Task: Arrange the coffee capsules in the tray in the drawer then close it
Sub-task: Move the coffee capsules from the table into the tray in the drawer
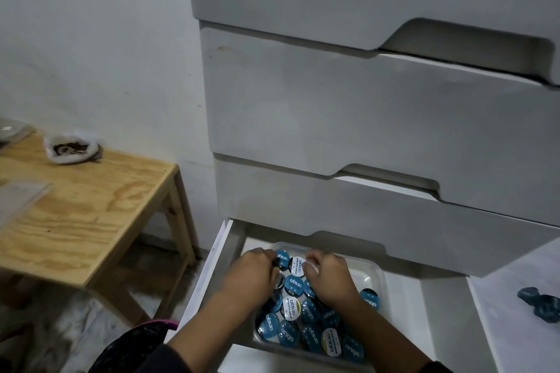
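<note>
Blue and white coffee capsules (293,285) lie jumbled in a clear tray (377,274) inside the open drawer (436,306).

From my feed the capsules (293,281) were mostly blue-lidded with white lettering, a few white with dark print. The tray (374,274) looked clear, the drawer (403,306) white, the cabinet (348,118) pale grey, and the side table (91,209) light wood-grained.

The open white drawer (403,288) carries a clear tray (377,274) of coffee capsules (293,281); the wooden counter (91,209) beside it bears a white bag (71,147).
</note>
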